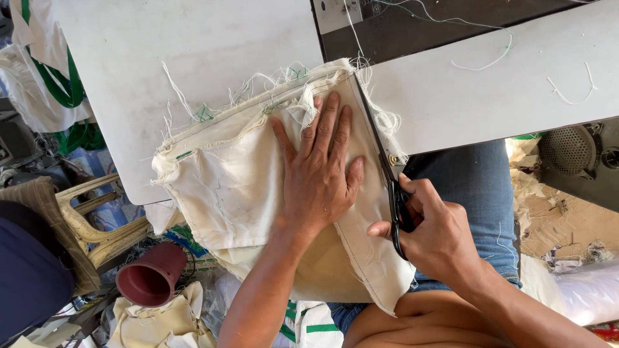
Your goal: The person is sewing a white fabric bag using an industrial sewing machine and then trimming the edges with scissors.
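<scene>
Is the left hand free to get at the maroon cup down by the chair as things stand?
Probably not without letting go: the left hand lies flat, pressing the cream fabric while the right hand works the scissors along its edge. The maroon cup lies on the floor below the table edge.

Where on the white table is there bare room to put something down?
The white table is bare left of the cream cloth. Its right part, beside the scissors, has only loose threads. The middle is crowded: left hand, right hand.

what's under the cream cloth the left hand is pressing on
The cream cloth lies partly on the white table, and its near part hangs over the person's lap in blue jeans. The left hand and the folded layers hide anything between them.
</scene>
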